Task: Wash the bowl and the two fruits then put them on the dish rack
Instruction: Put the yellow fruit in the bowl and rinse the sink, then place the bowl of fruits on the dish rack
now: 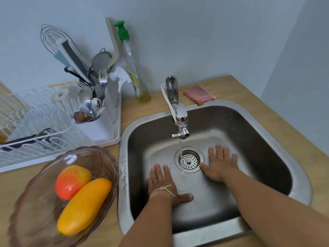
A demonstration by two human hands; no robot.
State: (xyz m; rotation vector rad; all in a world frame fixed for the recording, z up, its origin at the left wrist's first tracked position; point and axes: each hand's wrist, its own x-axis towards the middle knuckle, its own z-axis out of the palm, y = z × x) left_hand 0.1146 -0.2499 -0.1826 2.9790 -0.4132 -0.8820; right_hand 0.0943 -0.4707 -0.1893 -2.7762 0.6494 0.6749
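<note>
A clear brownish bowl (35, 207) stands on the wooden counter left of the sink. Inside it lie an orange-red fruit (70, 180) and a long yellow fruit (83, 205), touching each other. My left hand (164, 186) rests flat on the floor of the steel sink (267, 132), fingers spread, holding nothing. My right hand (219, 164) lies flat to the right of the drain (189, 159), also with nothing in it. A thin stream of water runs from the tap (180, 122) onto the drain between my hands. The white dish rack (32, 122) stands at the back left.
A white cutlery holder (96, 111) full of utensils sits on the rack's right end. A soap bottle with a green pump (133, 68) stands behind the sink, and a pink cloth (199, 94) lies beside the tap. The wall corner is at the right.
</note>
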